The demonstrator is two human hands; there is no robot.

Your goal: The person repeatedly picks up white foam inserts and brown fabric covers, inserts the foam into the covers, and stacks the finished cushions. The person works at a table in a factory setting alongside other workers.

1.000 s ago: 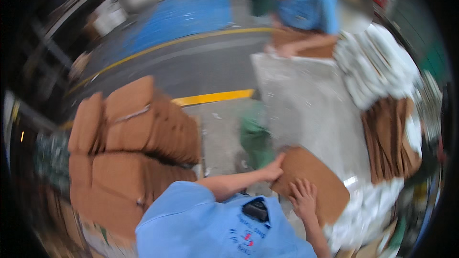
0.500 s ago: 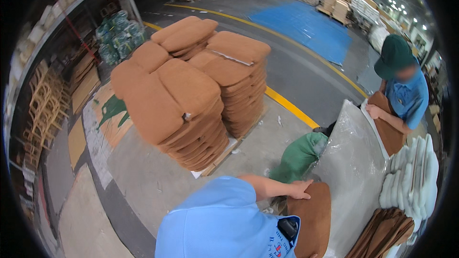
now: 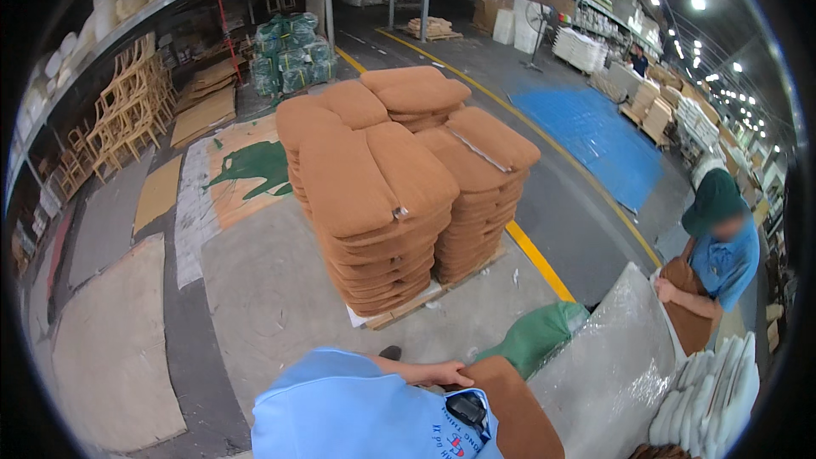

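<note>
My left hand (image 3: 444,371) reaches across my blue shirt and grips the edge of a brown seat cushion (image 3: 514,412) held against my chest at the bottom of the view. My right hand is out of sight. A table covered in clear plastic wrap (image 3: 599,370) stands just right of the cushion. Ahead of me a pallet carries tall stacks of the same brown cushions (image 3: 399,195).
A co-worker in a blue shirt and green cap (image 3: 722,242) holds another brown cushion (image 3: 687,319) at the table's far end. White foam pads (image 3: 710,395) are piled at the right. A green sack (image 3: 535,336) lies on the floor. A yellow floor line (image 3: 540,259) runs past the pallet. Wooden chair frames (image 3: 127,110) stand at the left.
The view has swung from the table toward the pallet of cushions. My right hand, seen on the cushion a second ago, has left the view; my left hand stays on the cushion's edge.
</note>
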